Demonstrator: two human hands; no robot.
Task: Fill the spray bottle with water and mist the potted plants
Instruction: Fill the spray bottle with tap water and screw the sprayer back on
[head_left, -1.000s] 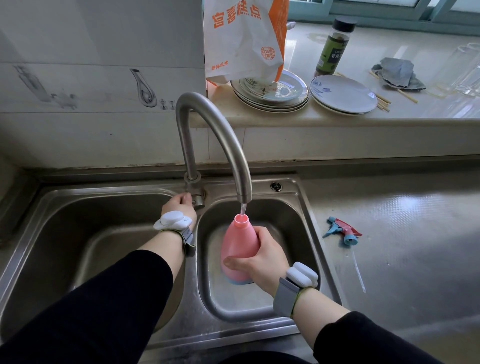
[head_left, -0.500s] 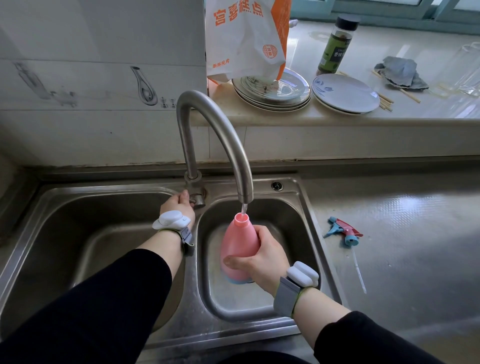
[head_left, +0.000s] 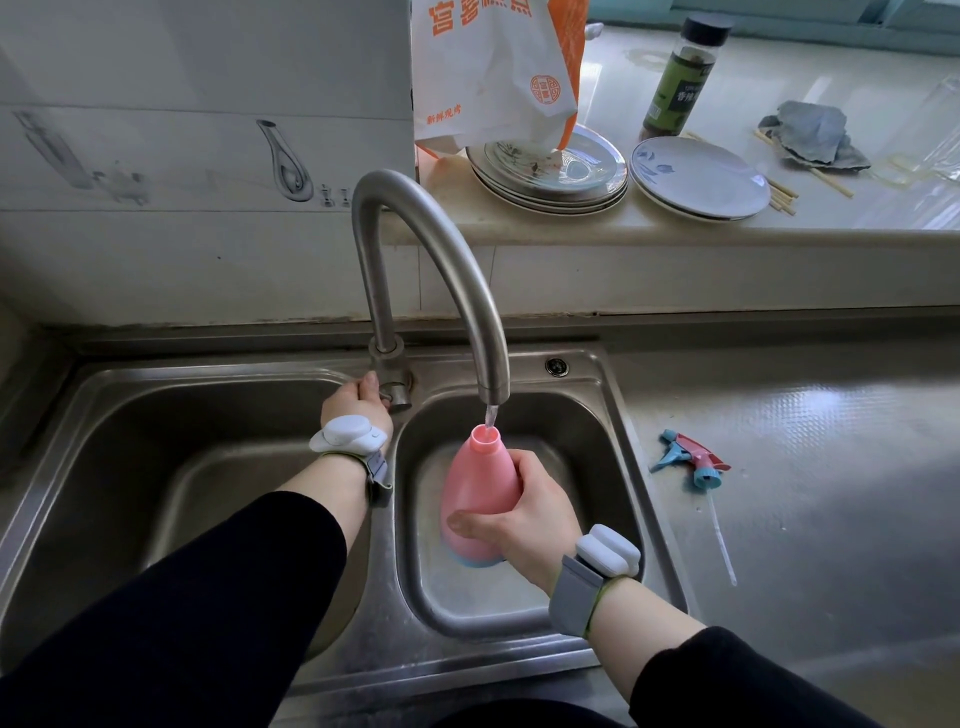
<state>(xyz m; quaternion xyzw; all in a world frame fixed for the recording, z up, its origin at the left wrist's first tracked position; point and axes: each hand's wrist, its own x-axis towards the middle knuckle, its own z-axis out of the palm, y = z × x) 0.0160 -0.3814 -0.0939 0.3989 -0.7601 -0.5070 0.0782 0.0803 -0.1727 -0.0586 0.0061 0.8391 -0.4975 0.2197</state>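
Little differs from half a second ago: both hands sit in the same places, the bottle has not shifted under the spout, the thin stream continues. The right hand (head_left: 524, 514) has its fingers and thumb wrapped tight around the lower body of the pink plastic spray bottle with a pale blue base (head_left: 480, 499), held upright and capless over the small right basin of the stainless steel double sink (head_left: 613, 415). The bottle's open neck is directly under the tip of the curved brushed-steel tap (head_left: 431, 270), and a narrow stream of water (head_left: 491, 414) falls into it; the level inside cannot be read through the opaque wall. The left hand (head_left: 356, 402) is at the tap's base, fingers curled closed on the small valve handle (head_left: 395, 392). The large left basin looks bare of dishes; the right basin floor shows a wet sheen. The blue-and-red trigger spray head with its clear dip tube (head_left: 693, 460) lies on its side on the grey steel counter (head_left: 805, 467), right of the sink, well apart from the bottle. On the pale stone ledge (head_left: 571, 228) behind: a stack of white patterned plates (head_left: 550, 171) with a white-and-orange paper bag (head_left: 493, 73) standing in the top one, a single blue-flowered plate (head_left: 698, 179) just beside the stack, a dark-capped glass jar with a green label (head_left: 685, 78), a crumpled grey cloth (head_left: 810, 135) over wooden chopsticks (head_left: 782, 192).
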